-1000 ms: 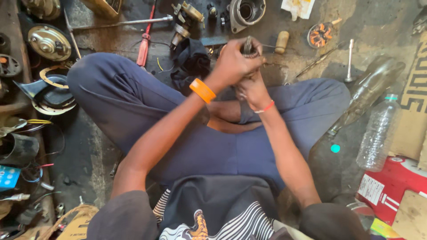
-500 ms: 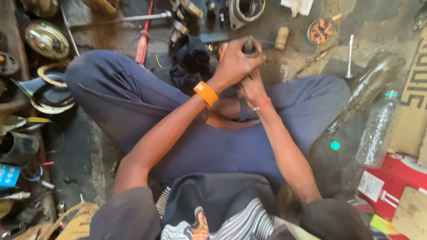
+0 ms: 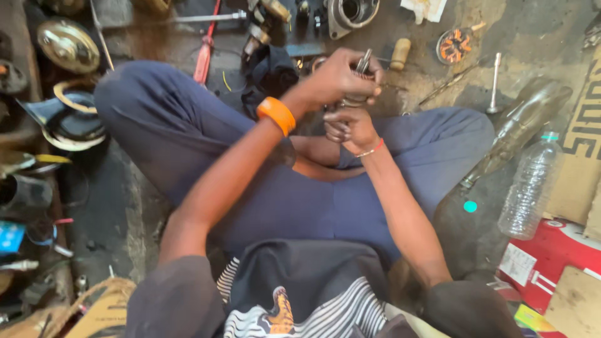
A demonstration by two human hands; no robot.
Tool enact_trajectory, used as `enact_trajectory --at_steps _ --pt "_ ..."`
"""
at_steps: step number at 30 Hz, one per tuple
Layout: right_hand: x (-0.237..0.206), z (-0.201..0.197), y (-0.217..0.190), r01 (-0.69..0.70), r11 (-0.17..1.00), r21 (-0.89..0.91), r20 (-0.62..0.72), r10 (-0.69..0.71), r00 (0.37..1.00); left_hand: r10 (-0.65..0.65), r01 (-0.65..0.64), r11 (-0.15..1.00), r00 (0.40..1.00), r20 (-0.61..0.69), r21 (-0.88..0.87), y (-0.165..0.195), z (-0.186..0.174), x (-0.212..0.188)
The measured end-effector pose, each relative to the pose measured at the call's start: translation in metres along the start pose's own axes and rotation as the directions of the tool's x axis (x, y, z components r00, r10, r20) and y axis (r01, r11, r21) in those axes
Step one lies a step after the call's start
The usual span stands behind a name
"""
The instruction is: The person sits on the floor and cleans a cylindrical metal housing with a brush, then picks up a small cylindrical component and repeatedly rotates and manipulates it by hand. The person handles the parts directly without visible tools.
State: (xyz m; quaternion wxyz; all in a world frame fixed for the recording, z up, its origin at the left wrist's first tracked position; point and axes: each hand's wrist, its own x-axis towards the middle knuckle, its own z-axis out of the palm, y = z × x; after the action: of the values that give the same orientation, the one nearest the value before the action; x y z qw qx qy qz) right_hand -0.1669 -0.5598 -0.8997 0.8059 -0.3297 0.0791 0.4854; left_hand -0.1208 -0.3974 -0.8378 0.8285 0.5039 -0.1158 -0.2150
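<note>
The left hand (image 3: 335, 78) has lifted slightly, fist closed on a tool (image 3: 363, 62); right hand (image 3: 350, 128) grips the part (image 3: 354, 100) beneath, work unfinished.

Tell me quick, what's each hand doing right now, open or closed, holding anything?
Left hand: closed around a small metal part, gripping it from above.
Right hand: closed, fingers curled just below the left hand; what it holds cannot be told.

Red-handled screwdriver (image 3: 204, 55) on the dirty floor, clear plastic bottle (image 3: 531, 188) lying at the right, red box (image 3: 551, 263) beside it, golden metal disc (image 3: 67, 44) upper left, small wooden handle (image 3: 399, 54), copper-wound motor part (image 3: 454, 45)
</note>
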Motion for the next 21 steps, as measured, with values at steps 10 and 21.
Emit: enact_trajectory --at_steps 10,21 --pt "0.0 -0.002 -0.008 0.06 0.882 -0.467 -0.342 -0.242 0.908 0.033 -0.031 0.999 0.965 -0.261 0.011 -0.012 0.004 -0.001" --pt "0.011 0.004 -0.006 0.247 0.796 -0.552 -0.199 -0.413 0.889 0.329 -0.088 0.871 0.834 -0.443 0.483 -0.022 0.012 0.0"
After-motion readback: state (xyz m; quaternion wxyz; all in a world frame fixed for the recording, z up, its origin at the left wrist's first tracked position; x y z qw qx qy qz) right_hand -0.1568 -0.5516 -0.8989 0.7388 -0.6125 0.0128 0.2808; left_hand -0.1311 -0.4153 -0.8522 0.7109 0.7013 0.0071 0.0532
